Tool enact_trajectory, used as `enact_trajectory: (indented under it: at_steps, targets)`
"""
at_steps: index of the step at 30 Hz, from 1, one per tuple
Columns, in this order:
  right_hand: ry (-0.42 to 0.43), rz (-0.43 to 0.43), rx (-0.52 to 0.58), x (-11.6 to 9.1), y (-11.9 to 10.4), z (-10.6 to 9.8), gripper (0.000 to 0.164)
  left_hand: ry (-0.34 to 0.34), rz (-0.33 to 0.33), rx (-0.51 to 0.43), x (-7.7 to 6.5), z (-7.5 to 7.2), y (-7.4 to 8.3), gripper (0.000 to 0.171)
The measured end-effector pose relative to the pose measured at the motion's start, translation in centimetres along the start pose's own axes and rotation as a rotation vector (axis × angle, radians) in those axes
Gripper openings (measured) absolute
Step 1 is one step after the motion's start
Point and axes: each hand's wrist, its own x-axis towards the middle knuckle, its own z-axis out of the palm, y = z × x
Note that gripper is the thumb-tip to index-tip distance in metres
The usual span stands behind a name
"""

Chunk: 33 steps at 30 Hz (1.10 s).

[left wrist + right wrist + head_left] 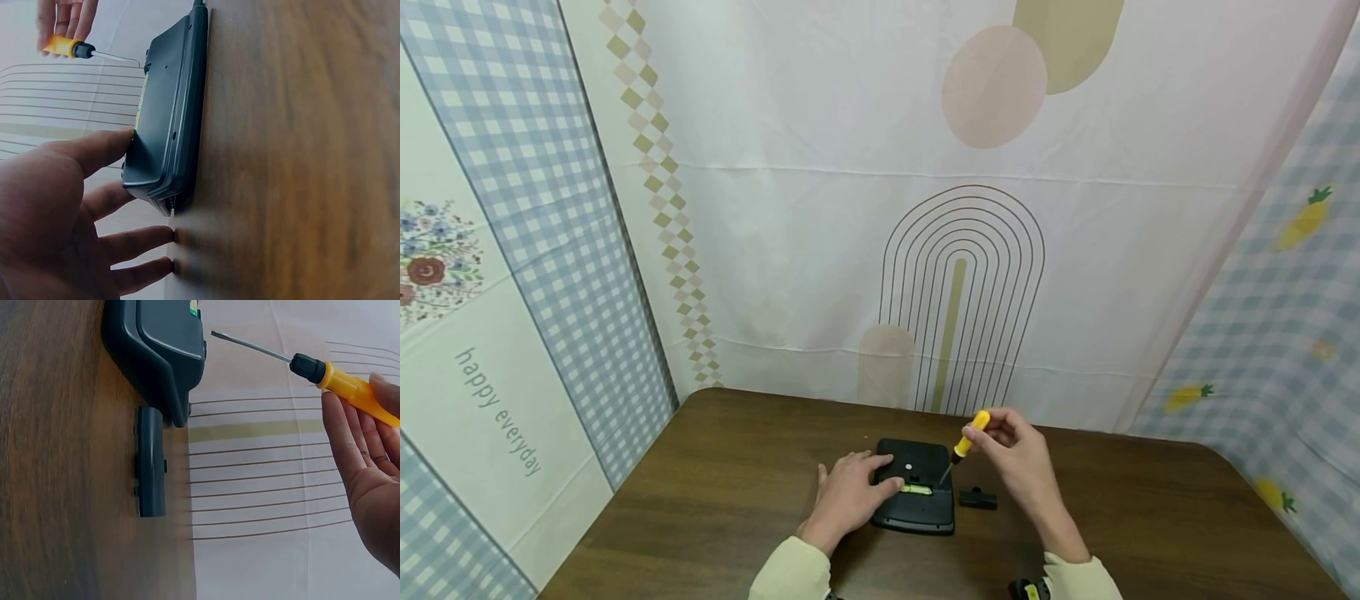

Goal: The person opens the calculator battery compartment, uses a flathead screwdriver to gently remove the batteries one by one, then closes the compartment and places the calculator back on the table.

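A flat black device (pixel 917 521), shaped like a desk calculator, lies back side up on the table. Its battery slot is uncovered, and a green battery (pixel 916 490) shows in it. My left hand (pixel 850 492) rests at the device's left side with fingers fairly straight; the thumb touches the battery's left end, and two fingertips meet the table in the left wrist view. My right hand (pixel 1018 454) holds a yellow-handled screwdriver (pixel 350 387) between thumb and fingers. The screwdriver's metal tip points down at the slot's right end, close over the device.
Right of the device lies a small black battery cover (pixel 150 462) on the brown wooden table (pixel 737 467). A patterned cloth (pixel 805 250) hangs just behind the table's far edge, with checked cloths at both sides.
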Motion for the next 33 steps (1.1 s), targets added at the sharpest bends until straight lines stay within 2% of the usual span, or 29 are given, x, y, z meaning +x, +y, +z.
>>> enact_trajectory:
  at_steps: [17,24,33]
  targets:
    - [-0.053,0.038,0.035,0.1,0.7,0.6,0.03,0.015,-0.005,-0.004,0.0,0.0,0.1,0.049]
    - [-0.056,0.089,0.074,0.3,1.2,0.1,0.033,0.0,-0.007,-0.007,0.0,0.0,0.0,0.05]
    - [-0.023,0.19,0.172,0.5,3.0,-0.4,0.035,-0.007,-0.01,-0.009,0.0,-0.1,0.0,0.05]
